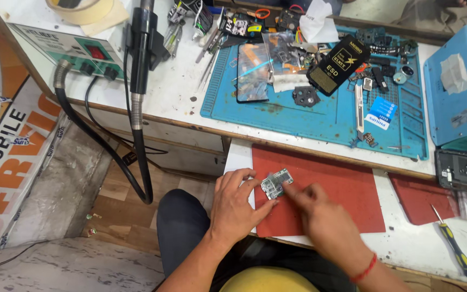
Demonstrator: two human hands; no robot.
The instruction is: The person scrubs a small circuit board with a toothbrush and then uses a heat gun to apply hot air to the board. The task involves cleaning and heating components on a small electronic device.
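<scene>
A small circuit board (pixel 276 184) lies on the red mat (pixel 347 189), at the mat's left end. The board is a silvery, roughly rectangular piece covered with little metal shields and dark chips, set at a slant. The left hand (pixel 234 204) rests partly on the mat's left edge, its fingers curled so that thumb and forefinger pinch the board's left side. The right hand (pixel 320 208), lying on the mat just right of the board, is loosely closed, its fingertips touching the board's right edge; whether it pinches anything small, I cannot tell. A yellow-handled screwdriver (pixel 454 247) lies well to the right of the mat.
</scene>
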